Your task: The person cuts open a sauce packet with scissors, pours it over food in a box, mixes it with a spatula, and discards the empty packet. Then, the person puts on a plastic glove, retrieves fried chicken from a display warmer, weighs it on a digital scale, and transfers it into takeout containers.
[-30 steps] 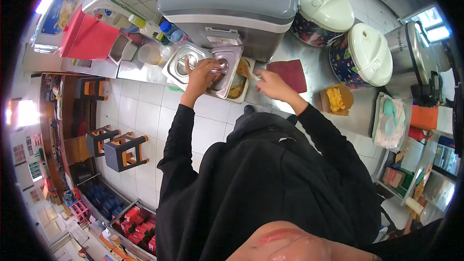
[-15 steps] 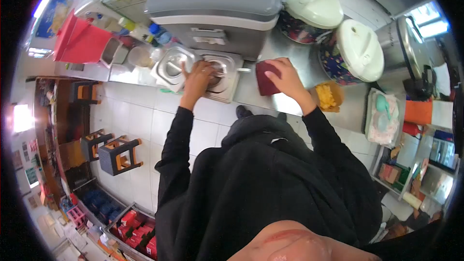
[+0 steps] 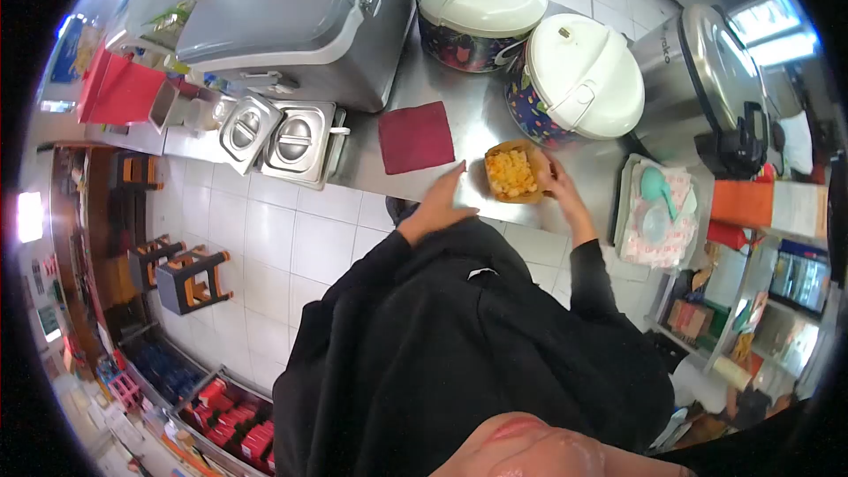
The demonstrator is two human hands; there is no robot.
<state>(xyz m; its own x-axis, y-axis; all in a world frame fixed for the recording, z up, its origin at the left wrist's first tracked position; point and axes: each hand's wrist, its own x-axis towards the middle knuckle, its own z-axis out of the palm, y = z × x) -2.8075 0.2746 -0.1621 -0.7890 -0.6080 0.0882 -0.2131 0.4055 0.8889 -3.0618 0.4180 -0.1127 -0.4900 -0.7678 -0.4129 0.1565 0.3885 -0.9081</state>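
Observation:
A brown paper food tray [image 3: 501, 197] filled with chopped yellow food [image 3: 512, 170] stands near the counter's front edge. My right hand [image 3: 565, 194] grips its right side, fingers at the rim. My left hand [image 3: 439, 209] is held just left of the tray, thumb and fingers apart, with nothing in it. Behind that hand a maroon cloth [image 3: 416, 138] lies flat on the steel counter. Farther left are a lidded steel food pan [image 3: 299, 143] and a second steel lid [image 3: 246, 130], tilted beside it.
A grey cooler box [image 3: 291, 18] stands at the back left. Two rice cookers with white lids [image 3: 586, 75] and a large steel cooker [image 3: 698, 79] line the back right. At right, a tray [image 3: 629, 238] holds a green ladle [image 3: 655, 185]. Stools [image 3: 190, 283] stand on the floor.
My left hand has left the steel pan and come right, towards the paper tray. My right hand has let go of the maroon cloth and taken hold of the tray. The view has shifted right.

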